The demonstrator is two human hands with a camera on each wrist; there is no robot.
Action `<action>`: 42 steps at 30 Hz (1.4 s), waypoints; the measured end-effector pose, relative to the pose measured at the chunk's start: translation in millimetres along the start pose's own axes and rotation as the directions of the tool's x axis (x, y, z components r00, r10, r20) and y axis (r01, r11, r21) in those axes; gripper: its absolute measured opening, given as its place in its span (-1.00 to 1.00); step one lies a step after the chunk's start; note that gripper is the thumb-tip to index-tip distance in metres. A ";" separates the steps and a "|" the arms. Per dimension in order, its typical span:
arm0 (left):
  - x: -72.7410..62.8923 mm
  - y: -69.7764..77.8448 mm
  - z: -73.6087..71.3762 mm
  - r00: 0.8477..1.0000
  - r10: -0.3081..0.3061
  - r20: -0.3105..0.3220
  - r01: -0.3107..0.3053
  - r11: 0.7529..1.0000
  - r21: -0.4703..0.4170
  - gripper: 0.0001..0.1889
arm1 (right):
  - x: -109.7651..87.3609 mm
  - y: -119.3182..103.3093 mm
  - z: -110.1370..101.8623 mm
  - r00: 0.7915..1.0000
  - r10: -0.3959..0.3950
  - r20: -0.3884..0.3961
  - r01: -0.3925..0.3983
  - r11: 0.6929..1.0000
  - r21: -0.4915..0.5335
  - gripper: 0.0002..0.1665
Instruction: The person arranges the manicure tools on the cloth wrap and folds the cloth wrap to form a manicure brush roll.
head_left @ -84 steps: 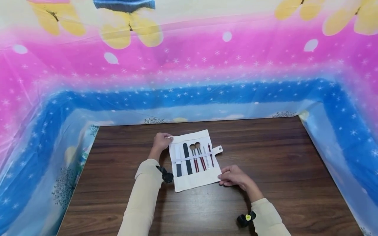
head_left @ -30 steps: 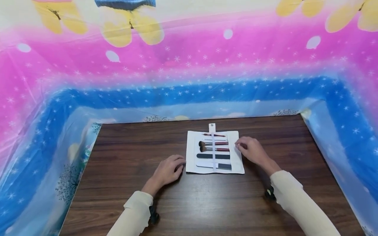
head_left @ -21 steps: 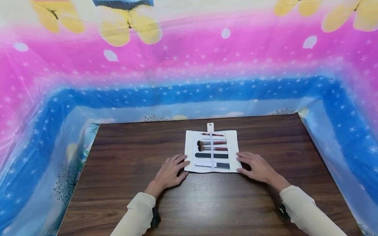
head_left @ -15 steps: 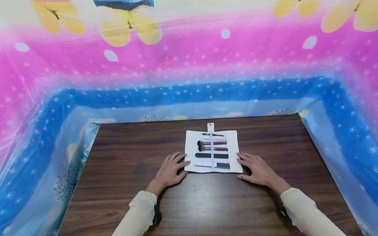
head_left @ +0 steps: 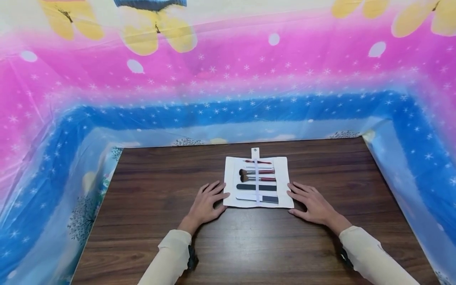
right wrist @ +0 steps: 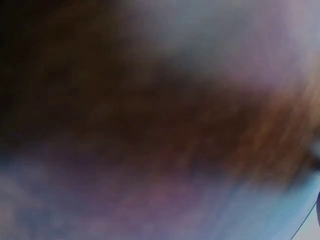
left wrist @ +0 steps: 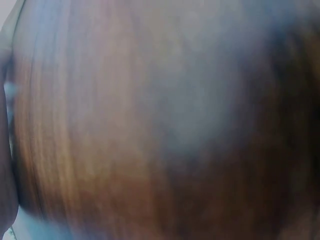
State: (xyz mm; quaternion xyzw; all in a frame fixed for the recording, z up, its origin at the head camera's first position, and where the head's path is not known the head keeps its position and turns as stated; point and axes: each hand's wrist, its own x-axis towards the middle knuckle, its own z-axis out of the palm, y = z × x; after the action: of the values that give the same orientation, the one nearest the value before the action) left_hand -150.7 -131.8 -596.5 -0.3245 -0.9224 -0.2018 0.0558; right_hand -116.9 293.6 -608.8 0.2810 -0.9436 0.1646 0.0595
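An unrolled white fabric tool roll (head_left: pixel 231 178) lies flat on the table in the head view, its snap tab (head_left: pixel 255 152) pointing to the far side. Under its elastic band sit two makeup brushes (head_left: pixel 265 179) with red handles, a black nail file (head_left: pixel 247 187), a white-and-grey file (head_left: pixel 269 199), a thin silver tool (head_left: pixel 265 168) and a slim red tool (head_left: pixel 261 162). My left hand (head_left: pixel 204 206) rests at the roll's left edge, fingers spread and touching it. At the right edge, my right hand (head_left: pixel 314 206) lies likewise with spread fingers. Both wrist views are blurred.
The dark wooden table (head_left: pixel 160 170) spreads around the roll. A pink and blue patterned cloth (head_left: pixel 228 113) hangs behind it and along both sides. A black wrist camera (head_left: pixel 192 259) sits under the left sleeve.
The roll was held at both ends and turned a quarter turn, so its tab now points away. It was laid down and both hands let go, fingers spreading along its edges.
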 end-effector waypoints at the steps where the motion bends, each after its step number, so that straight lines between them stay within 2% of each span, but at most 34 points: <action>1: -0.5 0.1 -0.1 1.000 -0.002 -0.003 0.002 1.000 0.009 -0.55 | -0.4 0.6 0.3 1.000 -0.013 0.000 0.013 1.000 -0.009 -0.18; 6: -2.6 0.5 -0.3 1.000 0.012 -0.010 -0.012 0.998 0.057 -0.53 | -0.9 0.7 1.5 0.998 -0.056 0.000 0.056 0.997 -0.057 -0.22; 13: 2.2 6.5 4.1 0.995 0.048 -0.082 -0.042 0.997 0.069 -0.62 | -1.7 -0.9 3.8 0.994 -0.104 -0.026 0.100 0.987 -0.129 -0.31; 17: 6.0 9.1 6.2 0.997 0.006 -0.081 -0.004 1.000 0.029 -0.69 | 0.2 -3.0 5.8 0.995 -0.079 -0.068 0.071 0.991 -0.115 -0.37; 22: 9.2 9.0 6.0 0.996 -0.065 -0.067 0.063 0.997 -0.041 -0.72 | 5.8 -8.7 5.3 0.994 0.001 -0.110 -0.006 0.999 -0.047 -0.46; 29: 6.4 13.7 6.3 0.990 -0.094 -0.105 0.086 0.993 -0.084 -0.73 | 10.1 -15.3 1.3 0.993 0.080 -0.083 -0.082 0.996 -0.018 -0.53; 33: 3.8 15.0 9.1 0.985 -0.097 -0.143 0.087 0.994 -0.072 -0.72 | 7.9 -14.8 1.6 0.995 0.072 -0.074 -0.074 0.997 -0.021 -0.50; 37: 3.6 15.2 11.7 0.981 -0.100 -0.167 0.093 0.994 -0.049 -0.73 | 5.7 -12.0 2.0 0.997 0.029 -0.072 -0.033 0.998 -0.050 -0.45; 42: 6.6 16.2 10.8 0.979 -0.122 -0.164 0.114 0.992 -0.063 -0.75 | 5.7 -8.3 1.8 0.995 -0.023 -0.100 0.019 0.999 -0.045 -0.43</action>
State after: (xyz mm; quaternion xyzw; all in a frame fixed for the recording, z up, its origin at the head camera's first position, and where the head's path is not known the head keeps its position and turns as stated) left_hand -145.4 -112.2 -599.3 -0.2524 -0.9264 -0.2557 0.1123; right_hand -117.1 283.6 -607.1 0.2807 -0.9399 0.1569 0.1150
